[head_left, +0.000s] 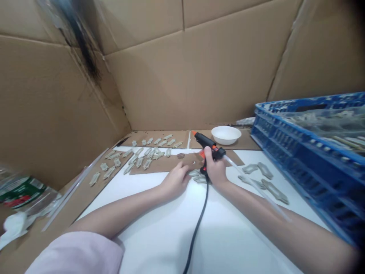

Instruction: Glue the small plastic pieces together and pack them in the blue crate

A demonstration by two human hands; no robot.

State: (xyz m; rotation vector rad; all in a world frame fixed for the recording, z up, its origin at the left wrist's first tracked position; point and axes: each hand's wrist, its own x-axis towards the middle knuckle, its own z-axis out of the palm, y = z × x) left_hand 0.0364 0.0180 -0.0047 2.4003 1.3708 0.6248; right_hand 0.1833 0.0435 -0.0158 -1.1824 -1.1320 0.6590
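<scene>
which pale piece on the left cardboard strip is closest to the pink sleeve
The pale piece lying by itself nearest the pink sleeve; the strip's other pieces all lie farther up.

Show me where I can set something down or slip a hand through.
The white surface is bare on both sides of the black cord, between the forearms, and between the left forearm and the cardboard strip. It's crowded with pale pieces beyond the left hand and beside the blue crate.
</scene>
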